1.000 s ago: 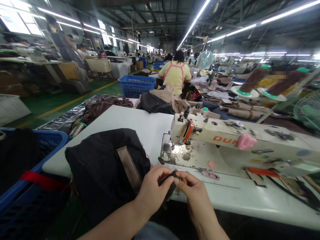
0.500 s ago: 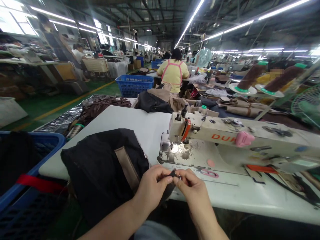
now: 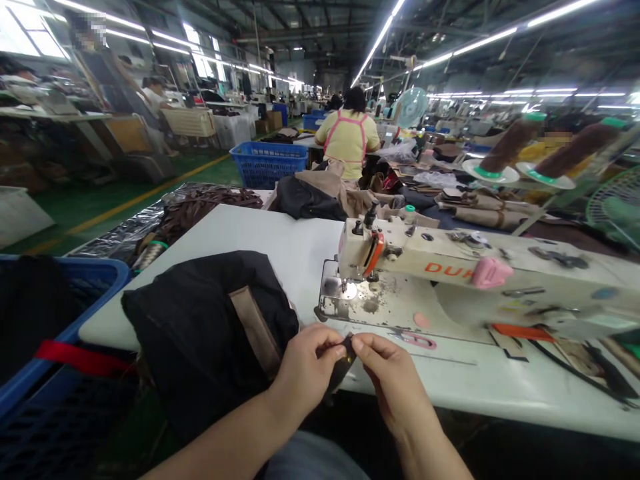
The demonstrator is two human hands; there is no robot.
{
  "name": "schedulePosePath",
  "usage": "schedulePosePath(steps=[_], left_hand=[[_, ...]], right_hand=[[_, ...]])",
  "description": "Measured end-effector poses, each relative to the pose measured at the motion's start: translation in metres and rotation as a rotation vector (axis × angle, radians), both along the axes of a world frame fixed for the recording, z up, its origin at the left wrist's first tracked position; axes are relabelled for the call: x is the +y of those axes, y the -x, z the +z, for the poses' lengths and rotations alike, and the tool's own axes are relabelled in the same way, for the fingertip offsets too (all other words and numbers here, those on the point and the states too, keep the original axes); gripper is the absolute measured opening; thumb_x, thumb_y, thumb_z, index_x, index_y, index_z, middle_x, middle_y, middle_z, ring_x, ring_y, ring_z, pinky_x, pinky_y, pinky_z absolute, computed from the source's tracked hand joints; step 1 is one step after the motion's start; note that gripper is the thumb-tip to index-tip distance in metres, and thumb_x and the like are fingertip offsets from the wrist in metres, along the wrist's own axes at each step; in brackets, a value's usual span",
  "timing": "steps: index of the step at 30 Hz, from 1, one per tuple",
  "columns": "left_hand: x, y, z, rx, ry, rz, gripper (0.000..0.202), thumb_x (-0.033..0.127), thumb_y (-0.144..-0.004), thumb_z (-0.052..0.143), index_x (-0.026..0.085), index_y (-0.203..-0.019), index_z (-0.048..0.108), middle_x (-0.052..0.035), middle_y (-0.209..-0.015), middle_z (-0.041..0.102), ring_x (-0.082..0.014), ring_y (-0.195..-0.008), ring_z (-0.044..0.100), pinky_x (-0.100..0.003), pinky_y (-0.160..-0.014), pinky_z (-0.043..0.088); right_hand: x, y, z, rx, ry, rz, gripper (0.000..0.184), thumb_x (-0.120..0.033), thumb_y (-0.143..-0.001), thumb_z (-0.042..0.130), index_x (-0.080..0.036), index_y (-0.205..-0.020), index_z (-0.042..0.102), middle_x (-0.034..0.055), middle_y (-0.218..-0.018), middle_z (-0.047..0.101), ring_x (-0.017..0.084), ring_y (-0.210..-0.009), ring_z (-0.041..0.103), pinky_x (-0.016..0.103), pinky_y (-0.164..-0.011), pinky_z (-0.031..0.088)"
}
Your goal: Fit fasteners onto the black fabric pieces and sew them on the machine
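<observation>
My left hand [image 3: 309,360] and my right hand [image 3: 387,363] meet just in front of the sewing machine [image 3: 425,267], fingertips closed. Between them they pinch a small dark piece of fabric [image 3: 347,343]. A tiny gold-coloured spot shows just below it; what it is, I cannot make out. Left of my hands lies a large black fabric piece [image 3: 200,320] with a beige strip [image 3: 255,330] on it, partly hanging over the table's front edge. Whether the pinched piece belongs to it is hidden by my left hand.
Pink-handled thread snips [image 3: 419,341] lie right of my hands on the white table [image 3: 305,247]. A blue basket [image 3: 117,273] holding dark cloth stands at left. Piled fabric [image 3: 315,197] and a co-worker in yellow [image 3: 347,137] are beyond. Thread cones [image 3: 513,147] stand at right.
My right fingers have shifted slightly on the small dark piece, and the gold-coloured spot now shows below it. The black fabric stays in place; the view has tilted slightly.
</observation>
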State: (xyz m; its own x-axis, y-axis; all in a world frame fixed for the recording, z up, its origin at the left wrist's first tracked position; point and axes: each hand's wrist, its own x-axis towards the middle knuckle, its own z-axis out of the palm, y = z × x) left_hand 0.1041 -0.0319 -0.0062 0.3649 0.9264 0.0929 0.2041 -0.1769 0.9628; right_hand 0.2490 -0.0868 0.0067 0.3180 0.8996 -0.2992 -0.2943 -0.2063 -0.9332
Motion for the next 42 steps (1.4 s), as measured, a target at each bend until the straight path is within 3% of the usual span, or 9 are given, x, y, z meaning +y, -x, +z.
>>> schedulePosePath(steps=[7, 10, 12, 16, 19, 22, 27, 42], left_hand=[[0.0, -0.002, -0.001, 0.004, 0.001, 0.006, 0.015, 0.012, -0.083, 0.065, 0.021, -0.074, 0.073, -0.0014, -0.079, 0.069, -0.0182, -0.078, 0.065, -0.028, -0.073, 0.049], [0.001, -0.002, -0.001, 0.013, 0.007, 0.001, 0.014, 0.012, -0.082, 0.065, 0.02, -0.074, 0.073, -0.0014, -0.078, 0.069, -0.0179, -0.077, 0.065, -0.027, -0.073, 0.048], [0.002, -0.002, 0.0, 0.008, 0.022, 0.0, 0.014, 0.012, -0.082, 0.064, 0.02, -0.074, 0.073, -0.0015, -0.078, 0.069, -0.0178, -0.077, 0.065, -0.027, -0.072, 0.048], [0.003, -0.002, -0.001, -0.029, 0.077, 0.01, 0.013, 0.015, -0.082, 0.063, 0.02, -0.072, 0.071, -0.002, -0.077, 0.068, -0.0184, -0.076, 0.064, -0.027, -0.072, 0.048], [0.002, -0.002, -0.002, -0.038, 0.085, 0.015, 0.012, 0.016, -0.082, 0.063, 0.02, -0.074, 0.072, -0.0024, -0.078, 0.069, -0.0189, -0.077, 0.065, -0.028, -0.073, 0.048], [0.002, -0.002, -0.001, -0.039, 0.061, 0.011, 0.013, 0.014, -0.081, 0.064, 0.02, -0.076, 0.074, -0.0026, -0.081, 0.07, -0.0194, -0.08, 0.066, -0.029, -0.075, 0.048], [0.002, -0.002, 0.002, -0.033, 0.04, 0.013, 0.014, 0.013, -0.083, 0.064, 0.02, -0.075, 0.074, -0.0026, -0.08, 0.071, -0.0197, -0.082, 0.066, -0.029, -0.077, 0.048], [0.002, -0.003, -0.001, -0.047, 0.012, 0.028, 0.016, 0.008, -0.082, 0.065, 0.02, -0.076, 0.074, -0.0021, -0.08, 0.071, -0.0189, -0.081, 0.065, -0.028, -0.077, 0.048]], right_hand=[[0.001, -0.002, 0.001, 0.097, 0.06, -0.065, 0.031, -0.041, -0.06, 0.091, -0.017, -0.068, 0.074, -0.0035, -0.058, 0.056, 0.008, -0.051, 0.034, 0.025, -0.054, 0.031], [0.002, -0.001, 0.001, 0.085, 0.056, -0.07, 0.032, -0.043, -0.062, 0.089, -0.016, -0.069, 0.073, -0.0021, -0.061, 0.058, 0.009, -0.053, 0.038, 0.025, -0.055, 0.033], [0.002, -0.002, 0.0, -0.049, 0.018, -0.057, 0.03, -0.044, -0.068, 0.085, -0.017, -0.07, 0.072, 0.0, -0.066, 0.061, 0.013, -0.06, 0.047, 0.027, -0.06, 0.039], [-0.003, -0.003, 0.002, -0.74, -0.206, -0.151, 0.02, -0.04, -0.085, 0.07, -0.02, -0.087, 0.073, 0.0005, -0.072, 0.062, 0.017, -0.067, 0.053, 0.031, -0.066, 0.045], [-0.01, -0.001, 0.005, -1.036, -0.388, -0.126, 0.012, -0.031, -0.094, 0.063, -0.023, -0.096, 0.072, 0.002, -0.08, 0.065, 0.017, -0.069, 0.056, 0.032, -0.068, 0.049], [-0.015, 0.004, 0.005, -1.148, -0.466, -0.044, 0.009, -0.024, -0.096, 0.062, -0.024, -0.098, 0.071, 0.0027, -0.084, 0.067, 0.017, -0.07, 0.06, 0.032, -0.069, 0.052], [-0.018, 0.008, 0.0, -1.342, -0.54, -0.066, 0.014, -0.016, -0.096, 0.062, -0.02, -0.107, 0.069, 0.0068, -0.093, 0.07, 0.02, -0.083, 0.066, 0.035, -0.077, 0.054], [-0.013, 0.011, -0.008, -1.572, -0.576, -0.076, 0.014, -0.014, -0.099, 0.06, -0.014, -0.111, 0.067, 0.0082, -0.088, 0.068, 0.02, -0.079, 0.062, 0.036, -0.073, 0.053]])
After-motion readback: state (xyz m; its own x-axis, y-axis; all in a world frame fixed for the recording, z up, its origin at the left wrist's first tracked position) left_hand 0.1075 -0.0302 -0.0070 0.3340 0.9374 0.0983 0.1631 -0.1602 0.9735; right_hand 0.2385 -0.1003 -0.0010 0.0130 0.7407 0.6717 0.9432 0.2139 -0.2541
